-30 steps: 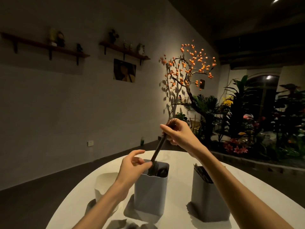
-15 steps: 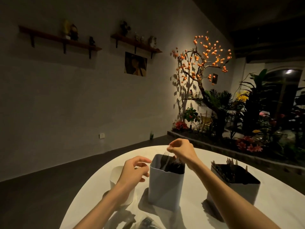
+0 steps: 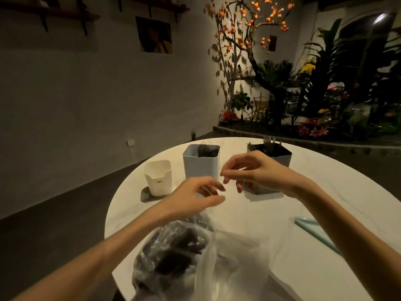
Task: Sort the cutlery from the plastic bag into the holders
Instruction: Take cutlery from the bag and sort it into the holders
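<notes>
- middle holder [image 3: 200, 165] stands on table [image 3: 271, 213], toward its far edge; forks [image 3: 203, 147] stick up inside it
- small holder [image 3: 158, 178] just left of middle holder, on a coaster [image 3: 145, 194]
- third holder [image 3: 270, 158] right of middle holder, cutlery in it
- plastic bag [image 3: 173, 253] nearer the camera than middle holder, at table's near edge
- both hands between bag and middle holder: left hand [image 3: 193, 197], right hand [image 3: 256, 170]
- long item [image 3: 314, 232] near-right of middle holder, flat on table

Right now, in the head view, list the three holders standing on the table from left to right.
White holder → grey holder with forks → darker grey holder, partly hidden behind the right hand.
</notes>
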`<action>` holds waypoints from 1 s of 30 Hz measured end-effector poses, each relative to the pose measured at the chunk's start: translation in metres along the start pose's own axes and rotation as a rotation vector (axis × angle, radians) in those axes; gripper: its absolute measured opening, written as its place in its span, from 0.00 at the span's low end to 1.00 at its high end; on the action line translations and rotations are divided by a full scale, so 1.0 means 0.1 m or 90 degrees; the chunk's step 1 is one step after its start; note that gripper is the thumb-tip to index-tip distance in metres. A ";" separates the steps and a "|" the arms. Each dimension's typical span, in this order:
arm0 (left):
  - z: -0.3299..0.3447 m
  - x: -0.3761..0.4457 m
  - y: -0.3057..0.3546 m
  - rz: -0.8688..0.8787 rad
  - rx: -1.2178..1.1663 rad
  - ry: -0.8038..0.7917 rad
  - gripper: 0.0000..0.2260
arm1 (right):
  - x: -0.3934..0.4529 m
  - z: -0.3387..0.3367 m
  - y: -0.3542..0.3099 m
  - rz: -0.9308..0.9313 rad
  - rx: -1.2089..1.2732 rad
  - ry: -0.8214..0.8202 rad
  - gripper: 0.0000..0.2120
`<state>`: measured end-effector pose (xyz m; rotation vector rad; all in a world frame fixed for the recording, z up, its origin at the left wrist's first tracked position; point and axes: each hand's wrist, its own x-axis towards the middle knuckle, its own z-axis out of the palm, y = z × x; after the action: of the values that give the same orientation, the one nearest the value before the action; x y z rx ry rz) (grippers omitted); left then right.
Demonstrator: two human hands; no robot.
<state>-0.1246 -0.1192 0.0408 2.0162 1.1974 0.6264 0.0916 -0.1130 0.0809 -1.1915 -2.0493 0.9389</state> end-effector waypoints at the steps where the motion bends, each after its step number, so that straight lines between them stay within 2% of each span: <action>1: 0.09 -0.09 0.02 -0.022 0.035 -0.057 0.23 | -0.15 0.04 0.03 0.007 0.009 -0.026 0.09; 3: 0.29 -0.28 0.02 -0.065 0.205 -0.144 0.41 | -0.43 0.15 0.09 0.010 0.029 -0.058 0.09; 4: 0.40 -0.39 -0.01 -0.077 0.334 -0.145 0.44 | -0.55 0.21 0.13 0.008 0.048 -0.059 0.09; 6: 0.57 -0.52 -0.10 -0.077 0.481 -0.064 0.39 | -0.74 0.36 0.20 0.002 0.097 -0.037 0.09; 7: 0.60 -0.54 -0.14 -0.072 0.464 -0.008 0.32 | -0.80 0.44 0.23 -0.001 0.112 -0.029 0.09; 9: 0.56 -0.58 -0.15 -0.064 0.311 0.106 0.20 | -0.87 0.63 0.27 -0.006 0.106 -0.036 0.09; 10: 0.50 -0.62 -0.12 -0.058 0.203 0.159 0.19 | -0.89 0.73 0.29 -0.013 0.088 -0.046 0.09; 12: 0.35 -0.70 -0.06 -0.028 -0.036 0.243 0.19 | -0.88 0.89 0.31 -0.033 0.040 -0.063 0.09; 14: 0.21 -0.82 0.05 0.004 -0.203 0.272 0.20 | -0.85 0.96 0.33 -0.045 0.016 -0.067 0.09; 16: 0.08 -0.91 0.11 0.038 -0.271 0.274 0.20 | -0.77 0.96 0.34 -0.044 0.017 -0.044 0.08; 18: -0.04 -0.95 0.11 0.065 -0.263 0.246 0.19 | -0.69 0.92 0.31 -0.041 0.008 -0.015 0.09; 20: -0.13 -0.98 0.05 0.078 -0.139 0.219 0.22 | -0.62 0.88 0.27 -0.043 -0.059 -0.017 0.19; 22: -0.17 -1.01 -0.04 0.092 0.136 0.231 0.26 | -0.57 0.85 0.27 -0.039 -0.251 -0.041 0.36; 24: -0.15 -1.03 -0.10 0.080 0.447 0.226 0.23 | -0.53 0.85 0.25 -0.063 -0.441 -0.048 0.50; 25: -0.11 -1.03 -0.11 0.034 0.542 0.213 0.20 | -0.50 0.86 0.23 -0.095 -0.476 -0.044 0.53; 27: -0.04 -1.02 -0.14 -0.075 0.641 0.185 0.18 | -0.44 0.90 0.18 -0.127 -0.496 -0.049 0.53; 30: -0.01 -1.00 -0.22 -0.160 0.662 0.155 0.21 | -0.35 0.98 0.14 -0.011 -0.525 -0.143 0.48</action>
<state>-0.1832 -0.2005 0.0193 2.5502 2.1902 0.0881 0.0382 -0.1664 0.0077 -1.4981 -2.7413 0.1867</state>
